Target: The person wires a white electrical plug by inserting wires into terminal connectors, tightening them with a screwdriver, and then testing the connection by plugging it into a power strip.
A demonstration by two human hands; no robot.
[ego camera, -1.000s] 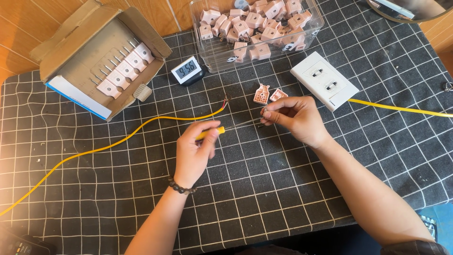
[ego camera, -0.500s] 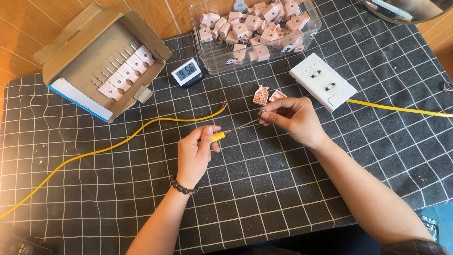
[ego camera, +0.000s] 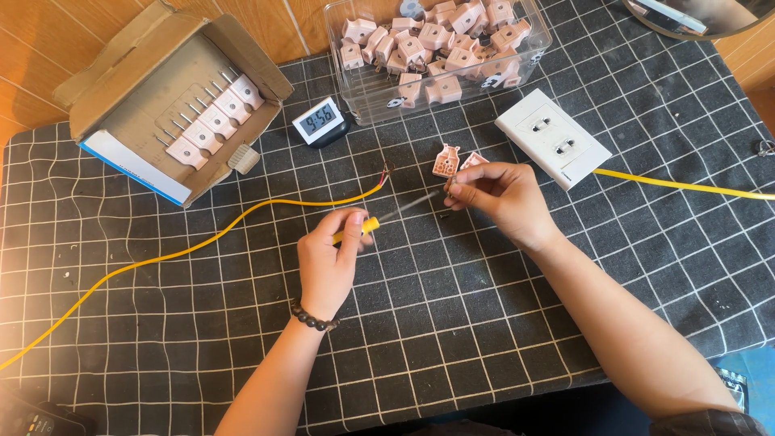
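Far left, a yellow cable (ego camera: 202, 242) is lying loose across the checked mat (ego camera: 484, 323) on the surface, its stripped end (ego camera: 384, 173) pointing toward the middle, w/in easy reach. Behind it an open cardboard box (ego camera: 161, 97) is sitting w/ flaps up, so the row of pink plugs (ego camera: 211, 123) inside is showing. A small digital clock (ego camera: 317, 121) is facing the person.

Left hand (ego camera: 327, 262) is curling shut around the yellow handle of a screwdriver (ego camera: 379, 222), shaft angling up-right so the tip is meeting the right hand (ego camera: 496, 194). Right hand's fingertips are pinching closed at that tip, prob. on something tiny; can't tell what. Two opened plug halves (ego camera: 456, 160) are lying just beside those fingers, insides up.

Behind, a clear tub (ego camera: 436, 48) is holding more pink plugs. Right of it a white socket (ego camera: 553, 139) is resting flat, its own yellow lead (ego camera: 686, 186) running off the edge.
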